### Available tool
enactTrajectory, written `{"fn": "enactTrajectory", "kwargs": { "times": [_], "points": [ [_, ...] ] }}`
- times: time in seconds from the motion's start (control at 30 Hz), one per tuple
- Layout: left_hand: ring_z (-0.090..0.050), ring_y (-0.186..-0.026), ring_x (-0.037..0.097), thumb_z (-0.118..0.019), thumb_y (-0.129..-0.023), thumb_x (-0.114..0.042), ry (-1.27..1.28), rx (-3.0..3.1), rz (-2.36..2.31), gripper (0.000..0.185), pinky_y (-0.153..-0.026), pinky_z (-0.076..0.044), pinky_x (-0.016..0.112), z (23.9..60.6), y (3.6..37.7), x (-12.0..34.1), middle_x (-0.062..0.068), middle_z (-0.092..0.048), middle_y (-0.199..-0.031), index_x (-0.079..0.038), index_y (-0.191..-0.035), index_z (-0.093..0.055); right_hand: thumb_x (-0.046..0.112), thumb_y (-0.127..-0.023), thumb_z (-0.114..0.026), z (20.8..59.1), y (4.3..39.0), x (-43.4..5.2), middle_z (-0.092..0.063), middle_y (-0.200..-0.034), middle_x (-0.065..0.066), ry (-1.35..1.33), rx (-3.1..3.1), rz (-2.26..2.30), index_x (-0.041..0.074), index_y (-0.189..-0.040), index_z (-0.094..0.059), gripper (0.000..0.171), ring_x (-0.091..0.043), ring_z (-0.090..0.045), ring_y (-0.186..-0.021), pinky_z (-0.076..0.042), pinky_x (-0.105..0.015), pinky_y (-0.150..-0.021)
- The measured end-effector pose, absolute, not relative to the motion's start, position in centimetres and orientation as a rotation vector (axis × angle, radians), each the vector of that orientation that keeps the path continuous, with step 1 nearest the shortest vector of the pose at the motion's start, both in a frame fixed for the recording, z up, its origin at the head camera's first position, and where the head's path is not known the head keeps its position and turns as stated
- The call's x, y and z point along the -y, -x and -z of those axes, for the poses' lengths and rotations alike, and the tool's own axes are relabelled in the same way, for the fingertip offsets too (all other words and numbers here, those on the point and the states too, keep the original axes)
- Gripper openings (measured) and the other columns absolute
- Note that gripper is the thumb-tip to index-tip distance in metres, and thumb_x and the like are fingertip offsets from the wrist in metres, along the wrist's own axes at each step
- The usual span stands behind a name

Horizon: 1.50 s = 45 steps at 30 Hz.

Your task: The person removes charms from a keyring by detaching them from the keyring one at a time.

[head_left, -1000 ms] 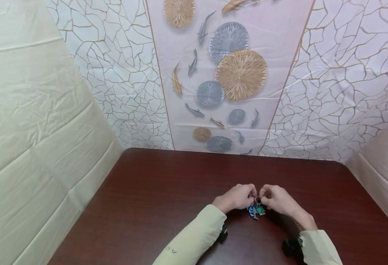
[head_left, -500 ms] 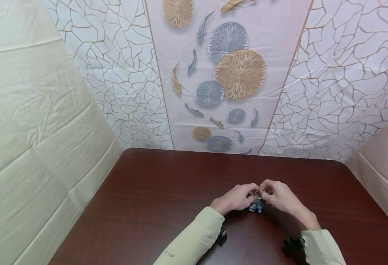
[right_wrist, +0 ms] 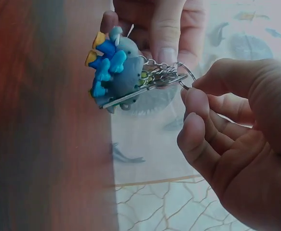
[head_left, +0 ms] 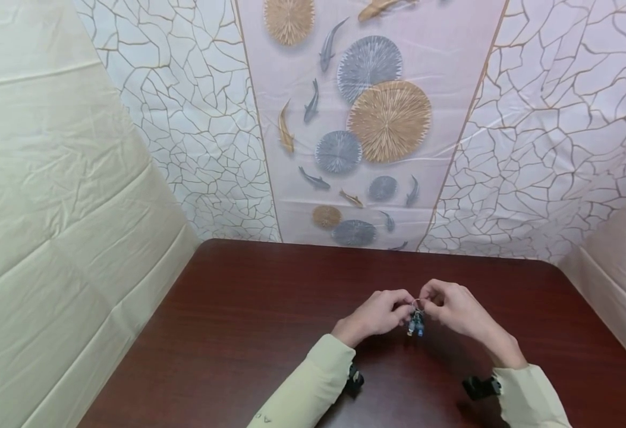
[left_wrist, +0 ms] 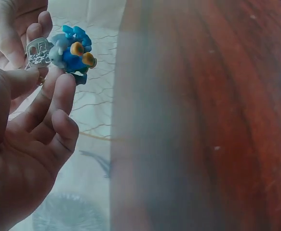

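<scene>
A keychain [head_left: 415, 323] hangs between my two hands above the dark wooden table [head_left: 248, 333]. It carries a blue and grey toy charm [right_wrist: 112, 71] with orange tips, a silver key [left_wrist: 36, 50] and a metal ring [right_wrist: 184, 77] with short chains. My left hand [head_left: 403, 310] holds the charm side, its fingertips [left_wrist: 63, 83] against the charm. My right hand [head_left: 427, 301] pinches the ring between thumb and forefinger, as the right wrist view shows. Both arms wear pale sleeves [head_left: 313, 386].
The table fills the lower half of the head view, its far edge against a wall sheet [head_left: 366, 119] printed with fish and round discs. Cream sheets [head_left: 50, 226] stand at the left and right sides. A black wrist mount [head_left: 481, 386] sits on each arm.
Both hands have risen a little and moved away from me with the keychain. The charms now hang free below the fingers instead of lying near the table.
</scene>
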State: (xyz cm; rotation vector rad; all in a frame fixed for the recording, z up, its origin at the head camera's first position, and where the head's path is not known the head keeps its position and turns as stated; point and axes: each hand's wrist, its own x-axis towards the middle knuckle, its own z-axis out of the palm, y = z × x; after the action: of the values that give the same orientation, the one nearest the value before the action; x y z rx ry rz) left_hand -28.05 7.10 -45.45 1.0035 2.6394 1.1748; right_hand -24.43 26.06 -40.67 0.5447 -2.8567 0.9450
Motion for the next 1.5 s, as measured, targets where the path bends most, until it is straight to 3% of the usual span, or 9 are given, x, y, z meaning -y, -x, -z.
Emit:
{"fn": "enactTrajectory", "kwargs": {
  "times": [0.23,0.77,1.5],
  "points": [
    [-0.054,-0.084,-0.004,-0.058,-0.099,-0.028,-1.122,-2.756,-1.176,0.015,-0.075,-0.043,0.009,43.9,27.9,-6.1,-0.012,-0.066,-0.097,-0.023,-0.108,-0.069,0.005,-0.088,-0.067,39.0,24.5,-25.4,-0.063,-0.072,0.002,-0.573,2.797,-0.957,0.013,-0.092,-0.062,0.01,-0.004,-0.054,-0.058,-0.045,-0.025,-0.049],
    [-0.053,-0.079,-0.003,-0.06,-0.098,-0.024,-1.313,-2.786,-1.299,0.014,-0.071,-0.044,0.008,39.8,25.9,-2.6,-0.009,-0.066,-0.094,-0.018,-0.106,-0.07,0.005,-0.085,-0.071,36.5,23.1,-22.9,-0.062,-0.074,0.01,-0.723,2.642,-0.918,0.021,-0.089,-0.061,0.02,0.0,-0.056,-0.067,-0.047,-0.022,-0.061],
    [-0.056,-0.085,0.006,-0.064,-0.095,-0.024,-1.513,-2.935,-1.127,0.013,-0.077,-0.041,0.011,36.2,23.5,1.5,-0.008,-0.065,-0.092,-0.017,-0.104,-0.07,0.004,-0.086,-0.072,34.6,22.0,-20.2,-0.066,-0.077,0.012,-0.892,2.457,-1.05,0.024,-0.091,-0.063,0.022,0.001,-0.06,-0.069,-0.048,-0.02,-0.058]
  ]
}}
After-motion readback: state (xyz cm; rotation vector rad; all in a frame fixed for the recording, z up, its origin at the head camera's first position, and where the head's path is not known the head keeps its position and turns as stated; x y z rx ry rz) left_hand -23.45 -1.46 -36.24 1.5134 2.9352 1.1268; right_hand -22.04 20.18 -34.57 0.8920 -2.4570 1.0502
